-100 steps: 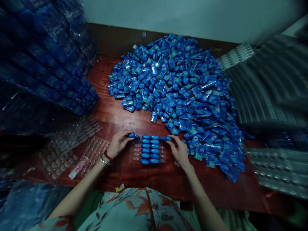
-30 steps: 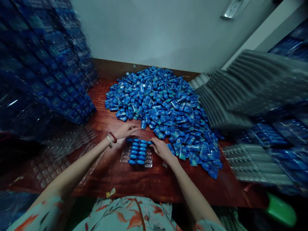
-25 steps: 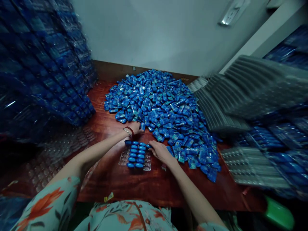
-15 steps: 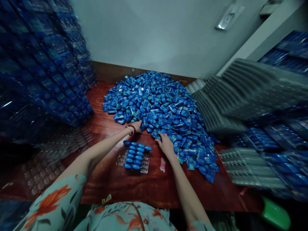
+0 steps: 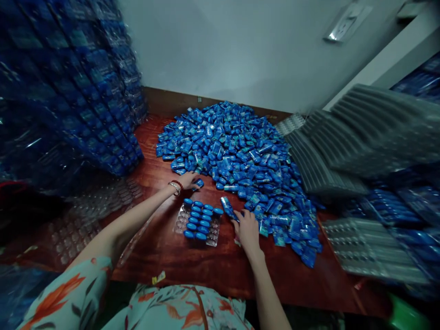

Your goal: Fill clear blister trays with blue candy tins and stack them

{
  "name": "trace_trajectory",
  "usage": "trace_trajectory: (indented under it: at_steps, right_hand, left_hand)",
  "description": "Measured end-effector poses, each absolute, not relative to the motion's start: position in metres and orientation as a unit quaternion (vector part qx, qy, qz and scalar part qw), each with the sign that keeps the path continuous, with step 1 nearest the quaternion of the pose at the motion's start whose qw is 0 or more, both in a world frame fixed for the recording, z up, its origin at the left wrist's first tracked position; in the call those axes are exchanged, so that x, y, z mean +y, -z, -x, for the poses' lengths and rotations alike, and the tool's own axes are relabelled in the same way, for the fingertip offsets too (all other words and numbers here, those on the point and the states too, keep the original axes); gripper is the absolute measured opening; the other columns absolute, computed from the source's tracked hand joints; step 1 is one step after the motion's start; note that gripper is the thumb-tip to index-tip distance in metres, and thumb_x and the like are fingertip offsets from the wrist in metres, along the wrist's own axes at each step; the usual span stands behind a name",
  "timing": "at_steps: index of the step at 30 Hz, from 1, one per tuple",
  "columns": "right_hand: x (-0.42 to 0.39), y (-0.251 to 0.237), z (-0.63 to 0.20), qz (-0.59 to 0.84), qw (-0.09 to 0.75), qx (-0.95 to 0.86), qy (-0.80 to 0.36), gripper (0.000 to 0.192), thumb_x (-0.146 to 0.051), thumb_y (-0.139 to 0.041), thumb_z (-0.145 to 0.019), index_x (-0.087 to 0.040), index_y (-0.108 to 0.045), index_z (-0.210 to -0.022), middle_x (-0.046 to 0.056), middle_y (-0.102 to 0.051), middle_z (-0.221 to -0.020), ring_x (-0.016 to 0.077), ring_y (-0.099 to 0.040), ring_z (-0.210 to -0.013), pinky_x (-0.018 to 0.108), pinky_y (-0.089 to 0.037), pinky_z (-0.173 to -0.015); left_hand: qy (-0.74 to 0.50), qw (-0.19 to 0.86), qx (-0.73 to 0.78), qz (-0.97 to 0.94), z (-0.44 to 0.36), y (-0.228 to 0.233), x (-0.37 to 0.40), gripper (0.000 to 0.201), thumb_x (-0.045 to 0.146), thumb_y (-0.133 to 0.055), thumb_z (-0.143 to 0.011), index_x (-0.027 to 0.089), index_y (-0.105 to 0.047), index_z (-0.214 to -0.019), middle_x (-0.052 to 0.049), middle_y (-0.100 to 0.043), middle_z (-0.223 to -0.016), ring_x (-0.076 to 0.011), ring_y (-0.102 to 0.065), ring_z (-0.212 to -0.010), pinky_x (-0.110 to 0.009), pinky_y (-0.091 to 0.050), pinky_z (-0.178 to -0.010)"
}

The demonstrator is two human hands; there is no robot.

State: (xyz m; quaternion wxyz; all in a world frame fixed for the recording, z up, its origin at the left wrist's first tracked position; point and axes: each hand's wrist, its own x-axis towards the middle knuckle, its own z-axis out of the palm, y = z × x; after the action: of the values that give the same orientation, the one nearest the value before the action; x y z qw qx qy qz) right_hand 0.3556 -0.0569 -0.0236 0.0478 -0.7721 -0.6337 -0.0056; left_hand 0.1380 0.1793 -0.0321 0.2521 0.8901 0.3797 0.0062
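The right hand (image 5: 246,230) pinched one blue packet (image 5: 227,207) between its fingertips, just off the right edge of the clear tray (image 5: 198,223). That packet's long axis ran slantwise toward the far wall, while the packets already seated in the tray lay crosswise in rows, so it lay turned from their line. The tray's open pockets showed along its left column, on the side away from this hand. The left hand (image 5: 188,180) reached past the tray's far edge and closed lightly on a second packet (image 5: 198,184) at the near rim of the blue heap (image 5: 240,160); it was the nearer hand to those empty pockets. The tray sat near the middle of the front edge of the red-brown wooden table (image 5: 192,261), the heap filling the table's far centre. Stacked filled trays (image 5: 72,91) rose at the left edge, grey empty tray stacks (image 5: 343,151) at the right, and a pale wall (image 5: 223,46) closed the back
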Motion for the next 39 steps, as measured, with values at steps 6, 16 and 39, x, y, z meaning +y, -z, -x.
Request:
trace_trajectory:
  at_steps: [6,16,39]
  right_hand:
    - [-0.051,0.015,-0.330,0.732,-0.052,-0.679,-0.018,0.033,-0.014,-0.050,-0.082,-0.017,-0.053,-0.115,0.013,-0.056,-0.106,0.0237,-0.052,-0.094,0.032,-0.040,-0.072]
    - [-0.085,0.013,-0.364,0.696,0.274,-0.621,-0.234,0.032,-0.029,-0.047,-0.086,-0.018,-0.047,-0.117,0.002,-0.063,-0.079,0.0154,-0.060,-0.063,0.026,-0.047,-0.060]
    - [-0.034,-0.013,-0.319,0.553,-0.034,-0.829,-0.074,0.031,-0.005,-0.037,-0.086,-0.017,-0.056,-0.107,0.008,-0.059,-0.090,0.0190,-0.054,-0.083,0.029,-0.043,-0.072]
  left_hand:
    - [0.004,0.269,0.347,-0.898,-0.155,0.027,0.190,0.039,0.022,-0.073,-0.053,0.016,-0.060,-0.090,-0.003,-0.065,-0.082,-0.0189,-0.060,-0.076,-0.023,-0.045,-0.065]
    - [-0.264,0.334,0.458,-0.780,-0.025,0.003,0.091,0.044,0.038,-0.055,-0.080,0.016,-0.046,-0.117,-0.006,-0.064,-0.093,-0.0170,-0.061,-0.078,-0.028,-0.049,-0.068]
    - [-0.251,0.127,0.290,-0.915,-0.051,0.034,0.037,0.033,0.023,-0.043,-0.091,0.020,-0.046,-0.123,-0.010,-0.059,-0.106,-0.0168,-0.060,-0.094,-0.028,-0.051,-0.079]
